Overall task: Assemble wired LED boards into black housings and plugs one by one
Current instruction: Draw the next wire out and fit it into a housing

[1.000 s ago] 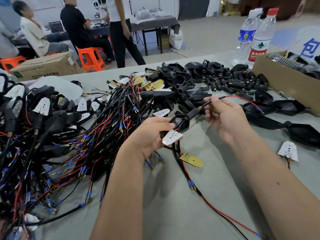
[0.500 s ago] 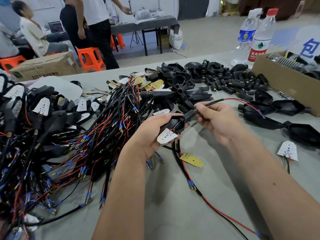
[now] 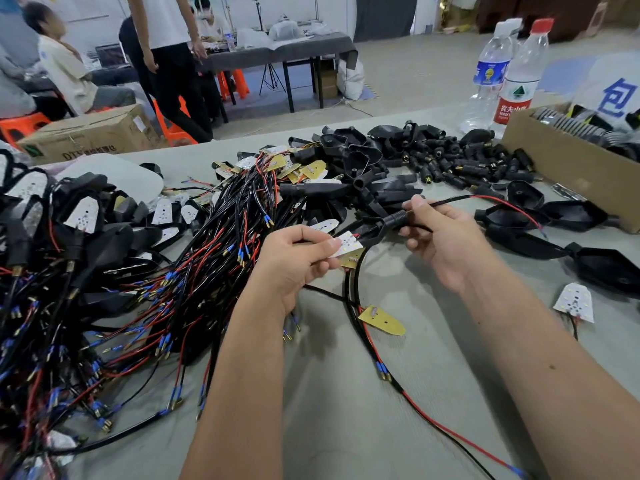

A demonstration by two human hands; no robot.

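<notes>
Two hands are joining a small light board to a black housing above the middle of the worktop.

The left hand point(image 3: 294, 261) is pinching the white board point(image 3: 348, 244) between thumb and fingers. The right hand point(image 3: 446, 244) is gripping the black wire point(image 3: 446, 201) just behind the plug point(image 3: 394, 218), which is sitting on the neck of the housing point(image 3: 372, 232). The board is touching the housing mouth, perhaps partly inside; the view is not clear here. A pile of plugs point(image 3: 460, 161) is lying near the far edge, beside a cardboard box point(image 3: 568, 171).

- Left hand point(image 3: 294, 261) now pinching the white LED board point(image 3: 347, 243) at its edge, no longer cupping the black housing point(image 3: 372, 230).
- Right hand point(image 3: 446, 244) shifted rightward along the wire point(image 3: 450, 201), behind the ribbed plug point(image 3: 394, 218).
</notes>
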